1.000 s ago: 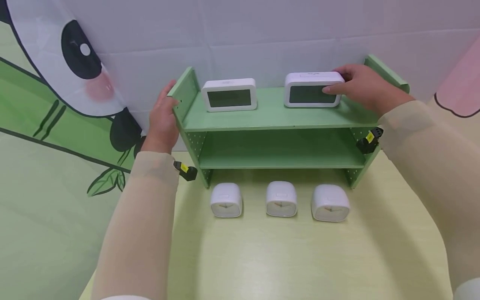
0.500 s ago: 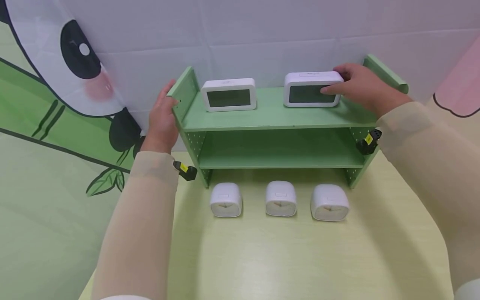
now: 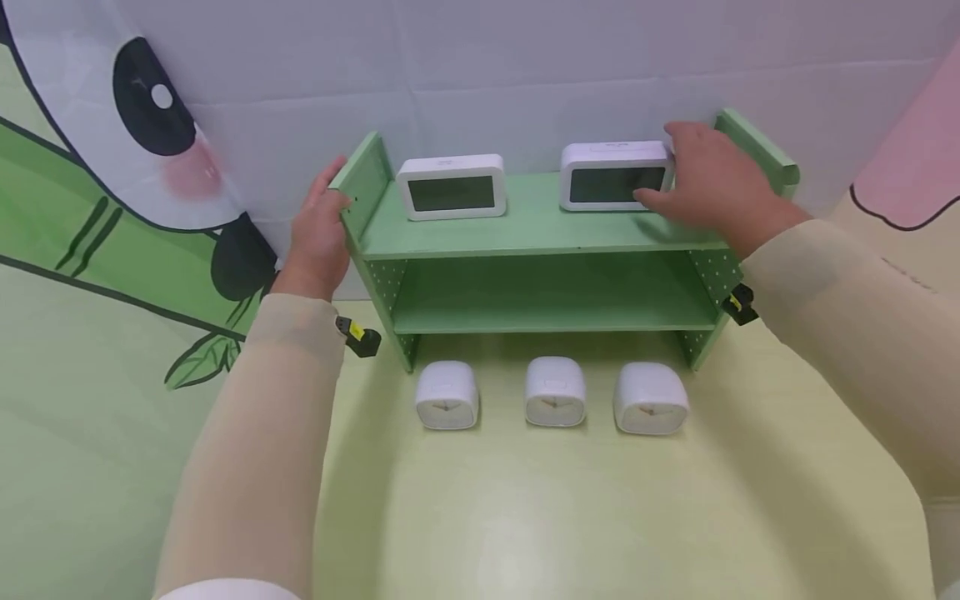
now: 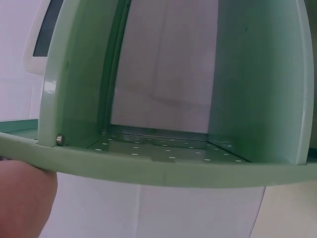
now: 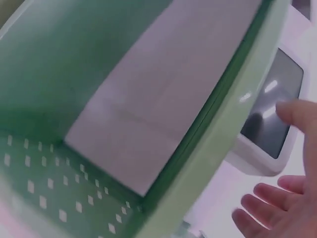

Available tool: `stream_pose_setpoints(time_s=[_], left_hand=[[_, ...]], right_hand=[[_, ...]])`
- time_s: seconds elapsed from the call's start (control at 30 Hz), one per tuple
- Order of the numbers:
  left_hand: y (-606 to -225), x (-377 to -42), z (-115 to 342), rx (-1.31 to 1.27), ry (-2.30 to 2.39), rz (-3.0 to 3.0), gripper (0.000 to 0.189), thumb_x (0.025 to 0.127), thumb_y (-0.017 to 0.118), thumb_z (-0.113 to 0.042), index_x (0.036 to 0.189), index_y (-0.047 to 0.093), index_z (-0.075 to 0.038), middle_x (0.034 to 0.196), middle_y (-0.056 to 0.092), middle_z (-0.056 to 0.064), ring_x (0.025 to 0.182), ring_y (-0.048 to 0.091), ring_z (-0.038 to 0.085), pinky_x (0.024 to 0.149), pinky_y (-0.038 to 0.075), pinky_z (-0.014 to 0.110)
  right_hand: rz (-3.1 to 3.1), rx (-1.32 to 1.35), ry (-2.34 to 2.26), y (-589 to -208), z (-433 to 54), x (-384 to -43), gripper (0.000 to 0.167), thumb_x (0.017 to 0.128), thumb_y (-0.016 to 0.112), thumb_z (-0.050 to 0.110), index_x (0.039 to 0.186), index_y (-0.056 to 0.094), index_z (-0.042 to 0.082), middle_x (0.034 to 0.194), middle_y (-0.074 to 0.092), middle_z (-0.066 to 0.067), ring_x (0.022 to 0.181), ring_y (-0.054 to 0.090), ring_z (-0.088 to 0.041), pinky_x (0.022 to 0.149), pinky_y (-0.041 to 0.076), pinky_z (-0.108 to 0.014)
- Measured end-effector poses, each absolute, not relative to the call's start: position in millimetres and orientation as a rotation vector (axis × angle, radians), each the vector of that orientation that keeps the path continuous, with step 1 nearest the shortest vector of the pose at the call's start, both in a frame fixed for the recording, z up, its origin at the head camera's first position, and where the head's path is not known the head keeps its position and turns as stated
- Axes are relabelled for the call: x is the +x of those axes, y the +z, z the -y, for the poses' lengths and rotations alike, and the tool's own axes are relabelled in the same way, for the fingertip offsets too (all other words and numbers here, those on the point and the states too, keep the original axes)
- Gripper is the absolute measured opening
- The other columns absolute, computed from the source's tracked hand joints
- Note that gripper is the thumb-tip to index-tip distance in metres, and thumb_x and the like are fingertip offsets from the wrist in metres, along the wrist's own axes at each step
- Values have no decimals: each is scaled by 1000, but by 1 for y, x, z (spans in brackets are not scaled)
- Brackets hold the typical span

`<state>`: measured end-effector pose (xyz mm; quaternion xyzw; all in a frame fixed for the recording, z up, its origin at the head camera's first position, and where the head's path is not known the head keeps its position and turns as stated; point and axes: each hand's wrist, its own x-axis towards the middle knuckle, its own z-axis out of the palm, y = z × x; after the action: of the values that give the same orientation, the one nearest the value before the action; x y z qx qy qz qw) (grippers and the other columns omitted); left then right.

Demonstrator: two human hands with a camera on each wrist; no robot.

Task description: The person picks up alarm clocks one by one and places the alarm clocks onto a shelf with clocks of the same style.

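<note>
A green two-tier desktop shelf [image 3: 536, 237] stands at the back of the table. My left hand [image 3: 317, 237] grips its left side panel, thumb at the front edge; the fingertips are hidden behind it. On the top board are two white digital clocks with dark, blank screens, one left [image 3: 452, 190] and one right [image 3: 603, 185]. At the right clock's right end is my right hand [image 3: 712, 179], thumb in front of the screen and the other fingers spread. The right wrist view shows those fingers [image 5: 270, 198] loosely bent, holding nothing.
In front of the shelf, a row of small white analog clocks stands on the pale wooden table [image 3: 495, 517]: left [image 3: 446, 396], middle [image 3: 555, 392] and right [image 3: 651, 400]. A cloth with printed cartoon figures [image 3: 300, 50] hangs behind the shelf.
My right hand has let go of the right digital clock, its thumb and fingers spreading away from it. The left hand keeps its grip. The head view has shifted slightly.
</note>
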<state>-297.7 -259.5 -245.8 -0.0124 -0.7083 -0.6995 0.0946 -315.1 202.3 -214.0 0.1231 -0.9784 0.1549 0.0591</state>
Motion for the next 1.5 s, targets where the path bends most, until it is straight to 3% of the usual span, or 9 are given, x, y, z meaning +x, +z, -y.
stream_pose_setpoints(time_s=[0.23, 0.4, 0.53, 0.73, 0.9, 1.07, 1.23, 1.5], left_hand=[[-239, -295, 262, 14, -1910, 2257, 60, 105, 34, -20, 160, 34, -43, 163, 28, -4, 140, 32, 19, 115, 31, 40], [-241, -284, 265, -19, -1735, 2379, 54, 109, 39, -36, 163, 31, -35, 164, 30, -6, 143, 31, 14, 119, 25, 40], [-253, -270, 273, -122, -1480, 2517, 63, 107, 44, -49, 164, 28, -26, 163, 33, -1, 148, 30, 16, 122, 21, 42], [-278, -237, 281, -91, -1238, 2622, 79, 103, 52, -49, 167, 16, -20, 170, 17, 4, 156, 15, 27, 122, 15, 55], [-310, -201, 279, -29, -1254, 2632, 81, 103, 53, -45, 167, 12, -19, 171, 14, 8, 155, 13, 33, 119, 16, 62], [-338, -171, 267, -10, -1450, 2553, 76, 106, 55, -33, 166, 14, -13, 170, 17, 12, 155, 15, 34, 122, 17, 55], [-365, -151, 255, 34, -1597, 2493, 70, 107, 54, -24, 165, 19, -10, 169, 21, 8, 155, 18, 26, 122, 20, 46], [-406, -133, 235, 121, -1720, 2465, 64, 107, 53, -20, 163, 24, -6, 167, 26, 10, 155, 20, 27, 123, 19, 45]], right_hand=[[2879, 409, 25, -210, -220, -309, 71, 101, 54, 36, 145, 33, -15, 141, 41, -37, 128, 39, -55, 104, 33, -69], [2892, 322, 7, -208, -244, -310, 72, 101, 51, 36, 148, 32, -16, 148, 37, -39, 130, 37, -59, 103, 34, -71], [2915, 265, 107, -209, -263, -309, 72, 102, 49, 36, 151, 31, -14, 152, 32, -38, 134, 33, -60, 104, 32, -72], [2932, 186, 350, -212, -281, -311, 75, 101, 47, 37, 154, 28, -13, 149, 35, -40, 126, 38, -57, 97, 36, -73], [2938, 133, 594, -214, -287, -311, 75, 104, 38, 38, 159, 19, -9, 154, 30, -39, 131, 34, -57, 103, 29, -75], [2898, 38, 881, -216, -286, -305, 72, 107, 26, 41, 165, 8, 3, 163, 21, -31, 133, 32, -51, 106, 30, -72], [2776, -82, 1199, -223, -283, -300, 67, 108, 23, 44, 167, 3, 19, 171, 10, -13, 144, 25, -38, 117, 25, -61], [2480, -215, 1512, -229, -273, -293, 59, 109, 33, 35, 165, 21, 22, 168, 23, 1, 137, 39, -14, 116, 33, -39]])
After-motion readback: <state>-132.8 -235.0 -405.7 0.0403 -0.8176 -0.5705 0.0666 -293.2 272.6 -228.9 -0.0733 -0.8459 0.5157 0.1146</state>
